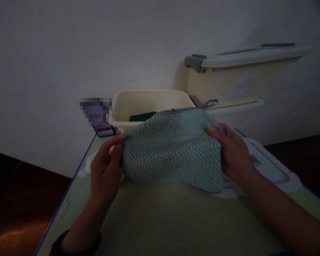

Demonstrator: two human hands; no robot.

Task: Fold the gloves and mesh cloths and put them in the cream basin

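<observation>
Dimly lit head view; the person's left hand [106,167] pinches the left edge of a pale green waffle-weave cloth [170,149], thumb and fingers closed narrow on the fabric; the right hand [233,153] grips the cloth's right edge, fingers folded over the top of it, thumb hidden behind; both hands hold the cloth up and spread between them, its lower hem sagging to touch the tabletop [176,220] near the far edge; a dark checked trim runs along the cloth's top edge and ends in a small hanging loop [209,104] at the top right; the tabletop is yellowish green with a blue border showing along its left edge and right edge; behind the cloth, at the far edge, stands an open cream plastic tub [138,103] with something dark green [142,116] inside, only partly seen; just right of the tub, a lidded cream storage box [240,81] with grey latches, stacked on another lid or box, cannot tell which; a white lid [272,169] lies flat on the tabletop under and beside the right hand, toward the right edge; a phone [104,129] leans at the far left corner beside the tub, a pixelated patch above it; dark sleeve cuff on the left wrist; plain white wall behind, dark floor on either side.
</observation>
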